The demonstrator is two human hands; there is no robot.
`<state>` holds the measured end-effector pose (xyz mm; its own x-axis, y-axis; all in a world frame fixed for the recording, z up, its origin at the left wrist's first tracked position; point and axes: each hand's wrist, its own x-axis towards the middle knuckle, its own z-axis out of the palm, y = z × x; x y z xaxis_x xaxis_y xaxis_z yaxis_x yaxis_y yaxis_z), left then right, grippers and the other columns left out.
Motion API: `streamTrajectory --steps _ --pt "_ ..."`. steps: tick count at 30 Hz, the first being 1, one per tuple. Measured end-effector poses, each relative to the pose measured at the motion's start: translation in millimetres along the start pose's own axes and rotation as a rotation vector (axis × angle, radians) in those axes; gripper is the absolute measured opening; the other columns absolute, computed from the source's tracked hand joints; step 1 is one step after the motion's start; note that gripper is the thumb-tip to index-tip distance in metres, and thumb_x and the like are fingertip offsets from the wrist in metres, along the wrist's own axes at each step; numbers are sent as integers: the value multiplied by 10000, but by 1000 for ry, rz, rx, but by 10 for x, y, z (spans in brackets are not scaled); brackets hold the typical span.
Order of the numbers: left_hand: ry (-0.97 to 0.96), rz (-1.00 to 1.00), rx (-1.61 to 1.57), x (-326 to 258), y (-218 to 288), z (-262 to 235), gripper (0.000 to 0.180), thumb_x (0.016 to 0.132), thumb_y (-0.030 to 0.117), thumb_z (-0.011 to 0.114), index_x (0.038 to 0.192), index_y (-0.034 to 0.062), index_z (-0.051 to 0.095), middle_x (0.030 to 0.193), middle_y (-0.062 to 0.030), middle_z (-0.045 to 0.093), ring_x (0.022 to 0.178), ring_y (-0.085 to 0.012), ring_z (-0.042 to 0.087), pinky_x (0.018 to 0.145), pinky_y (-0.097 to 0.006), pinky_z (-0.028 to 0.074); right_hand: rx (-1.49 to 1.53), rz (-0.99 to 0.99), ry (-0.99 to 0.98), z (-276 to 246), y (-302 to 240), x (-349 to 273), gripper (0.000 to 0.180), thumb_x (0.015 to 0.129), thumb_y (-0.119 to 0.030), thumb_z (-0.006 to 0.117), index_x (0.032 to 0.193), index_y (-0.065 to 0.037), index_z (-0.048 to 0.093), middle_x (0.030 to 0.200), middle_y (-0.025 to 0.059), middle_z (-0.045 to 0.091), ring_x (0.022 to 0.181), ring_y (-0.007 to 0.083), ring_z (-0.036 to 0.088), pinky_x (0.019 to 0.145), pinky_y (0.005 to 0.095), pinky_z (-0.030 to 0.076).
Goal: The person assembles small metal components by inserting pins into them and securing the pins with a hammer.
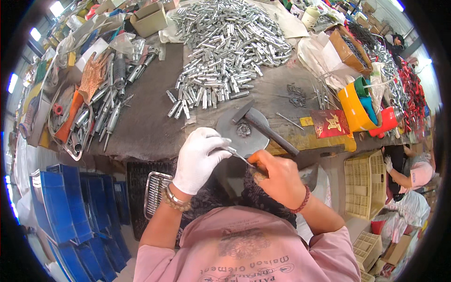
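Both hands pinch one thin metal pin point(236, 153): gloved left hand point(199, 159), bare right hand point(277, 176). Fitting seems underway; next likely needs the hammer point(263, 126).

Between our fingers we pinch a thin pin point(237, 154) of bright, smooth metal. Our left hand point(199, 160) wears a white knit cloth glove, matt and soft; our right hand point(277, 176) is bare. Just beyond the fingertips lies a dull grey metal disc point(230, 127), and on it a hammer point(263, 124) with a dark matt head. Farther off, shiny metal sleeves point(225, 51) are heaped on the worn, rough bench top point(141, 122).
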<state>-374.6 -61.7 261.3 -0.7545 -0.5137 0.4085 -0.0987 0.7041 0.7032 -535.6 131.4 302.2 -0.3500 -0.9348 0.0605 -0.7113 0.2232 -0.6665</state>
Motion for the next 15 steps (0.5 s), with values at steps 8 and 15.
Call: streamTrajectory --steps 8,15 --pt "247 -380 -233 -452 317 339 523 997 -14 757 1507 40 651 1070 -76 763 799 -113 683 727 -264 595 707 488 -241 201 -75 -49 275 963 18 665 1234 -17 632 805 89 759 666 133 654 618 313 508" --pt "211 -855 -803 -530 451 213 679 1068 64 693 1688 39 416 1042 -69 789 708 -72 641 610 -219 527 730 532 -312 383 -297 -118 318 960 61 648 1268 -11 613 839 74 763 700 92 645 625 288 516"
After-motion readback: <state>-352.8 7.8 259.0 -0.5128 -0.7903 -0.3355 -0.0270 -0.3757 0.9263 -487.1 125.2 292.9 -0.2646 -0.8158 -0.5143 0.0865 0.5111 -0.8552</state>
